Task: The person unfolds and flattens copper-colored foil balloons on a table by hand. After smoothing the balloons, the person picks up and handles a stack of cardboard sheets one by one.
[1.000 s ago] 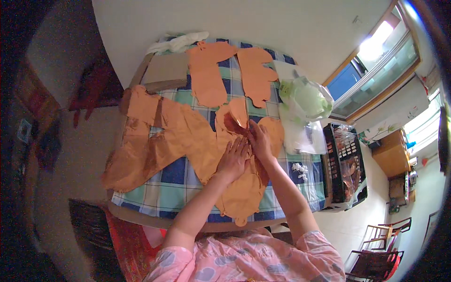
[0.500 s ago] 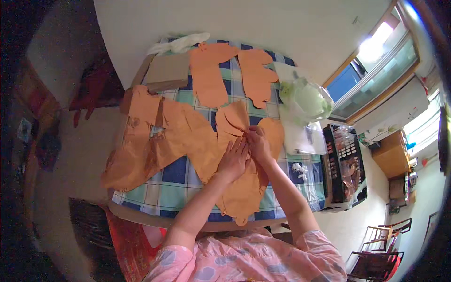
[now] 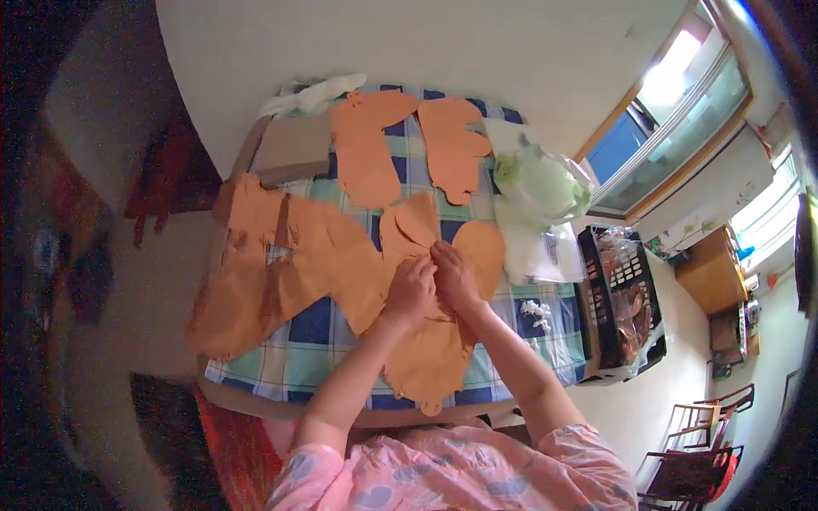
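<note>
Hands meet at the middle of a checked tabletop (image 3: pixel 324 328): the left hand (image 3: pixel 411 289) and right hand (image 3: pixel 453 277), fingers curled, pinch a folded flap of the orange cut-out sheet (image 3: pixel 426 358) lying before the person. Two more orange cut-outs (image 3: pixel 366 149) rest at the far edge, a pale green plastic bag (image 3: pixel 537 183) to the right.
</note>
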A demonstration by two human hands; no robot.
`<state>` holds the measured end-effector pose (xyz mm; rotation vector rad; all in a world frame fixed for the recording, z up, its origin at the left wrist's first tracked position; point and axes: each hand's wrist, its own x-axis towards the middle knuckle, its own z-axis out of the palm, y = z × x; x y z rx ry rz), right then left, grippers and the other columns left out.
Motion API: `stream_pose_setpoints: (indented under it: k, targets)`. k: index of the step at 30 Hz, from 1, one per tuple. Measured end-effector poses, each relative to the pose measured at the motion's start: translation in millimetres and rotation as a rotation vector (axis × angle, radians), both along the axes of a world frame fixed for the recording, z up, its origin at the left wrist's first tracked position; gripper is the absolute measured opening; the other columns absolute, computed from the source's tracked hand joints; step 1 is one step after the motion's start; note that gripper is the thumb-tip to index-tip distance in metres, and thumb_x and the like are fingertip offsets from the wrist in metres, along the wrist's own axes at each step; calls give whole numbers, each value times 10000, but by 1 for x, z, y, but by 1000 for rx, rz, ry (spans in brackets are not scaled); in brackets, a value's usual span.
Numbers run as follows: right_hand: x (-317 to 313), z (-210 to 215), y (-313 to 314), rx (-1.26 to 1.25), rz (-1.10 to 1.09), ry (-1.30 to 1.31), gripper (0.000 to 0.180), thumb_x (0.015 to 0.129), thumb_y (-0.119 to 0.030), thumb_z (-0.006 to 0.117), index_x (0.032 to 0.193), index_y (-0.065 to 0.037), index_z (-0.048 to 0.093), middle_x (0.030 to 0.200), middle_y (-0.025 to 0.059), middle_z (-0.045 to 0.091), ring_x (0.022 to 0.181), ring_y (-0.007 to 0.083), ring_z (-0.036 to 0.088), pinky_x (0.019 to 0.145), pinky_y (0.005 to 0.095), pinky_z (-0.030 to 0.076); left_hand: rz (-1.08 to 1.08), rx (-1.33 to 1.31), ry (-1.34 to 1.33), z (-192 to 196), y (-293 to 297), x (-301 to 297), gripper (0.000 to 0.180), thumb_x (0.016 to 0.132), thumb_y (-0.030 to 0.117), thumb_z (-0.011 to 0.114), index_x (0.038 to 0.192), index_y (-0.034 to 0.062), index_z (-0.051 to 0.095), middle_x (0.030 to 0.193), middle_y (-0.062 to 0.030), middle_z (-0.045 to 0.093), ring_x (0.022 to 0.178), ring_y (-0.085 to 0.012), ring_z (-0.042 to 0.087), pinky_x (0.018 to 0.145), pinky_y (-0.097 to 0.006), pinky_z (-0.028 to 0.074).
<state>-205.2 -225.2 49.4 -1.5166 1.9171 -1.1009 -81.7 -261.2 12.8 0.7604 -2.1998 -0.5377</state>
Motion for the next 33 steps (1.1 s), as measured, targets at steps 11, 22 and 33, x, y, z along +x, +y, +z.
stream_pose_setpoints:
  k: [11, 22, 33]
  targets:
    - [-2, 10, 4, 158, 38, -51, 309, 864, -181, 498, 1154, -83, 543, 1129, 132, 556, 917, 223, 563, 679, 350, 472, -96, -26, -291, 10, -77, -44, 270, 864, 181, 461, 1039, 20, 589, 1113, -127, 584, 1110, -273, 520, 960, -451, 368]
    - [-18, -11, 10, -227, 2, -12, 257, 948, -310, 433, 923, -82, 551, 603, 63, 523, 466, 165, 511, 409, 342, 403, 7, -116, -465, 11, -129, -89, 416, 865, 232, 422, 1231, 50, 498, 1289, -109, 506, 1238, -261, 434, 1031, -495, 296]
    - [-3, 5, 4, 25, -8, -151, 358, 768, -23, 542, 1121, 31, 570, 1206, 206, 543, 1149, 361, 499, 966, 408, 424, 147, -106, -278, -13, -15, -17, 439, 900, 207, 397, 1272, -18, 454, 1342, -163, 453, 1309, -288, 343, 1063, -472, 264]
